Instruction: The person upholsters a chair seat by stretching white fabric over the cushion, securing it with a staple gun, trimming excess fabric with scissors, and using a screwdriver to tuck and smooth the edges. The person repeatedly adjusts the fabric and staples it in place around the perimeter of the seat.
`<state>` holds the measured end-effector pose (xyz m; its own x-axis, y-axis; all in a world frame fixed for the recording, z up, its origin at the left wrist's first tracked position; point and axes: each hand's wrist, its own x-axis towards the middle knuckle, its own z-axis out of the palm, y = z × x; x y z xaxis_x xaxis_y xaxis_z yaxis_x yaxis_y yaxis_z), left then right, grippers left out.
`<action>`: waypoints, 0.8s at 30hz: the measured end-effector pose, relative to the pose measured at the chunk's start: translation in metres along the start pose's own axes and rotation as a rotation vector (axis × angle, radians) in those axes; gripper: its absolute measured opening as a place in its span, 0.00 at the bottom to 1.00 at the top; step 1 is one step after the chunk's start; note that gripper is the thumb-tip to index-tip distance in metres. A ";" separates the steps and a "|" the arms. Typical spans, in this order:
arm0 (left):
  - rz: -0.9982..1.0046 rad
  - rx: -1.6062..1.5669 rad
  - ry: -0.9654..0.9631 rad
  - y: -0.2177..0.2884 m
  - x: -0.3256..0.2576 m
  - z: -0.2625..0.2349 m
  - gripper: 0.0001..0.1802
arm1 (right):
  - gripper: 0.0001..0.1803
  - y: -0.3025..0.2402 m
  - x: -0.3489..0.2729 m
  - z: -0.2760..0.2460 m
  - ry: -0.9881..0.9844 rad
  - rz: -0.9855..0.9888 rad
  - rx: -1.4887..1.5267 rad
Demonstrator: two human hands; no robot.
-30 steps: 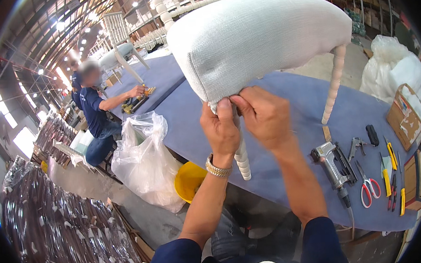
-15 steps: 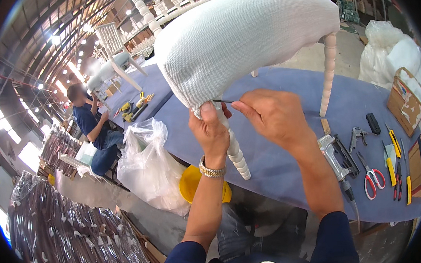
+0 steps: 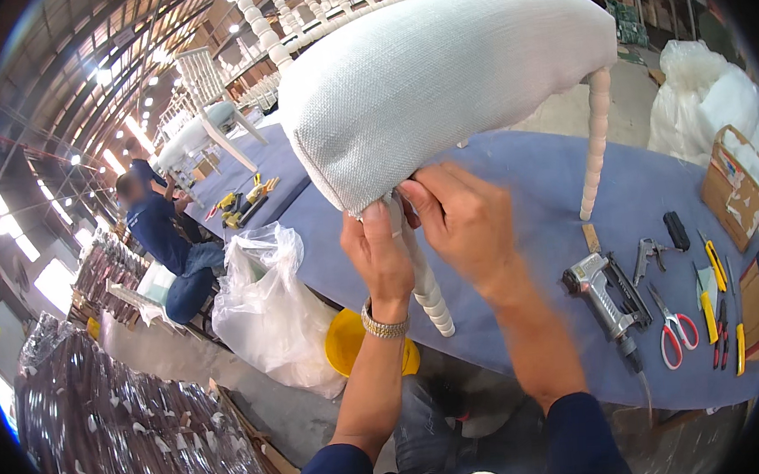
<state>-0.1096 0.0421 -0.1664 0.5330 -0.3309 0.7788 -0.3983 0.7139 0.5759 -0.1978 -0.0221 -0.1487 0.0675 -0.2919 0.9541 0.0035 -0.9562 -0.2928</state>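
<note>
A white chair with turned legs stands on the blue-covered table, its padded seat wrapped in pale woven fabric. At the seat's near corner, just above the front leg, my left hand is closed with thumb and fingers pinching the fabric edge. Close beside it, my right hand is closed against the underside edge of the seat, thumb and forefinger together. What its fingers hold is hidden; the thin dark tool seen earlier does not show now.
On the table at right lie a staple gun, red-handled scissors and several yellow-handled knives. A clear plastic bag and yellow bucket stand below the table's left edge. Two people sit far left.
My right hand has moved left and in against the seat edge, beside my left hand. The thin dark tool it held has gone out of sight. A second person shows far left.
</note>
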 end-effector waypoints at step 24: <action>-0.036 -0.136 -0.105 -0.013 -0.003 -0.013 0.26 | 0.09 -0.021 0.024 -0.055 -0.403 -0.149 -0.186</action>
<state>-0.0960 0.0422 -0.1792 0.4611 -0.4152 0.7842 -0.2722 0.7750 0.5704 -0.2512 -0.0103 -0.1166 0.4625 -0.1540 0.8732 -0.1340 -0.9856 -0.1029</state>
